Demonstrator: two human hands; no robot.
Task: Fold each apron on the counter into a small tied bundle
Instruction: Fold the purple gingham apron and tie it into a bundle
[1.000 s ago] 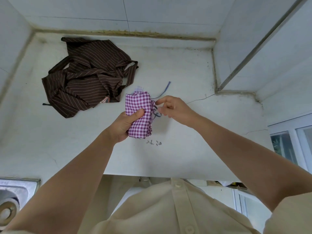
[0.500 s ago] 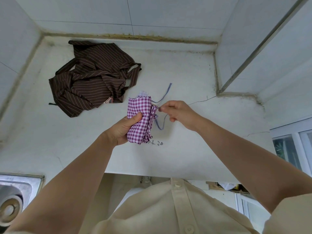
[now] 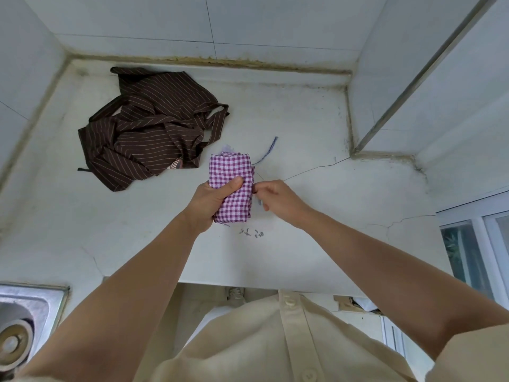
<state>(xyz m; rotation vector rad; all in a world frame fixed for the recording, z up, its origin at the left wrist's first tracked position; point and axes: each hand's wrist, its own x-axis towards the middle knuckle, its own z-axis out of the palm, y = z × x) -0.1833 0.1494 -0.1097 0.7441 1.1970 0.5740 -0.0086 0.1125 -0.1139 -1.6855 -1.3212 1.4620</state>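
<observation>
Left hand (image 3: 212, 201): grip closed around the checked apron (image 3: 231, 172), which is folded to a small purple-and-white block. Thumb (image 3: 234, 183) lies across its top face; the other fingers are underneath, out of sight. You hold the block a little above the desk (image 3: 303, 119), long side running away from you. About half of it sticks out beyond the grip.

Right hand (image 3: 278, 198): just right of the left grip, fingers curled. Thumb and forefinger pinch the cord (image 3: 267, 151) right at the block's right edge, so this grip is closed on the cord. A short blue bit shows under your fingers. The free striped end runs out past both grips, up and to the right, and lies on the desk.

Brown striped apron (image 3: 154, 128): unfolded, in a crumpled heap on the desk, beyond and to the left of the left grip. Its near corner comes close to the far end of the checked block; whether they touch, you cannot tell from here.

Small dark scribbles (image 3: 252, 232) on the desk just nearer you than the grips. A thin crack (image 3: 316, 168) runs off to the right of the right grip. Steel sink (image 3: 41, 301) far left of your left forearm, at the desk's near corner.
</observation>
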